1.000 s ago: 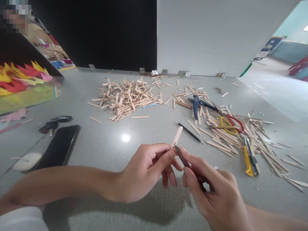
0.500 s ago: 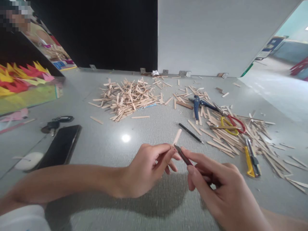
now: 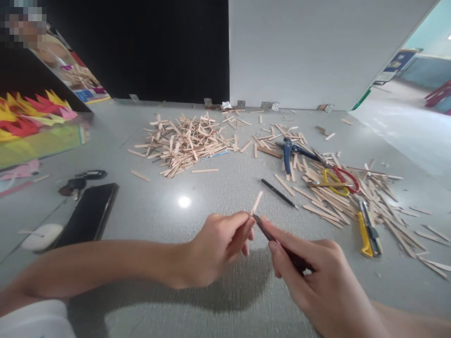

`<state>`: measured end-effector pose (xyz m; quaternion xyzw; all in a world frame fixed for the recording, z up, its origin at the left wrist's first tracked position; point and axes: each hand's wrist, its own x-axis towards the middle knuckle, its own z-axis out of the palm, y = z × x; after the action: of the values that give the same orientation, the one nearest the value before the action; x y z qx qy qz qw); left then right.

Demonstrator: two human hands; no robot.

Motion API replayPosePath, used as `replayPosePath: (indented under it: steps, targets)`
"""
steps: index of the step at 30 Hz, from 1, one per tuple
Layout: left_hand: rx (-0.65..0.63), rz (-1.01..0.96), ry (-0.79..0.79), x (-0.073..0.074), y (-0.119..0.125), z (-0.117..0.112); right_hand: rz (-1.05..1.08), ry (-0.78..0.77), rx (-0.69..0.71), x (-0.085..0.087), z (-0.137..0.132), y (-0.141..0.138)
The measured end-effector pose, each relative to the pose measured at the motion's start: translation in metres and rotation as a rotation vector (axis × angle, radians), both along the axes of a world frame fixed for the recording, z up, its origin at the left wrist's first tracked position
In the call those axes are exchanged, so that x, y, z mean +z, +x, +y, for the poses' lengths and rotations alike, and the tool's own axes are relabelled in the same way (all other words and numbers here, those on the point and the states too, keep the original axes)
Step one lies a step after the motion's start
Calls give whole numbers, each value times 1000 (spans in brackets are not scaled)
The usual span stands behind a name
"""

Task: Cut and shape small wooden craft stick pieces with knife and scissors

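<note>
Left grip point(image 3: 216, 248) pinched on a stick point(image 3: 258, 201), right grip point(image 3: 317, 272) clamped round a dark tool point(image 3: 263, 228)
The stick juts up above the counter point(image 3: 155, 216), the tool's tip at its lower end, seemingly touching, though small to see; a pen point(image 3: 279, 193) lies just beyond, a yellow cutter point(image 3: 368, 229) and scissors point(image 3: 337, 170) to the right
</note>
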<state>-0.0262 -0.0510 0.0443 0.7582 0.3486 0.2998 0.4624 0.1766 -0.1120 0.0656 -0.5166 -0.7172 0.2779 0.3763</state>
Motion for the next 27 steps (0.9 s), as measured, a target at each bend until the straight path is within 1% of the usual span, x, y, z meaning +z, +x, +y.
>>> replayPosePath:
  steps: [3, 5, 7, 9, 12, 14, 16, 18, 23, 27]
  targets:
    - [-19, -39, -38, 1, 0, 0, 2, 20, 0, -3, 0, -1]
    - [-31, -58, -68, 2, 1, 1, -11, 19, -12, 0, 1, 0]
    - [-30, -78, -119, 4, 3, 3, -48, -14, -28, 7, 2, 1]
    - [-31, -106, -213, 5, 5, 5, -93, -42, -64, 16, 2, 4]
    - [-26, -160, -406, 5, 8, 8, -137, 16, -168, 28, 0, 9]
    - [-19, -174, -474, 4, 10, 9, -149, 24, -199, 33, 0, 11]
    - [-20, -157, -455, 1, 11, 10, -151, -35, -173, 33, 1, 12]
    - [-18, -140, -387, 0, 11, 10, -141, -106, -129, 31, 4, 12]
    - [-33, -77, -252, -1, 8, 8, -18, -244, -45, 26, 11, 8]
    - [-43, -40, -169, 0, 7, 8, 39, -301, -23, 27, 13, 7]
